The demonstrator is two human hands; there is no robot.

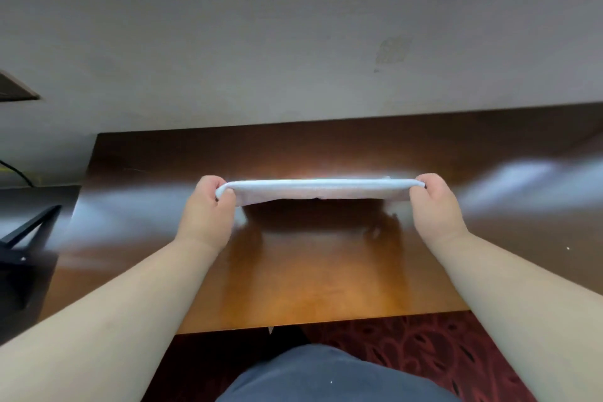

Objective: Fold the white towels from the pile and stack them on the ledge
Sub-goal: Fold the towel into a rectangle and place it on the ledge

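A folded white cloth towel (pixel 318 190) is hanging stretched flat between both hands above the glossy brown wooden worktop (pixel 293 287), seen nearly edge-on as a thin band. The left hand (pixel 208 206) is gripping the towel's left end with fingers curled round it, and the right hand (pixel 435 204) is pinching the right end the same way. The towel is hovering clear of the worktop and casting a dark shadow on the wood just beneath it.

Beyond the towel, a plain beige wall (pixel 293 42) is rising from the far edge of the worktop. To the left of the towel, a black angular object (pixel 26 238) is sitting past the worktop's left edge, too blurred to identify. White smears of blur are showing on both sides of the towel, one beyond each hand; what they are cannot be told. Nearer than the towel, below the worktop's front edge, a dark red patterned carpet (pixel 424 352) and the person's dark blue clothing (pixel 326 378) are showing.
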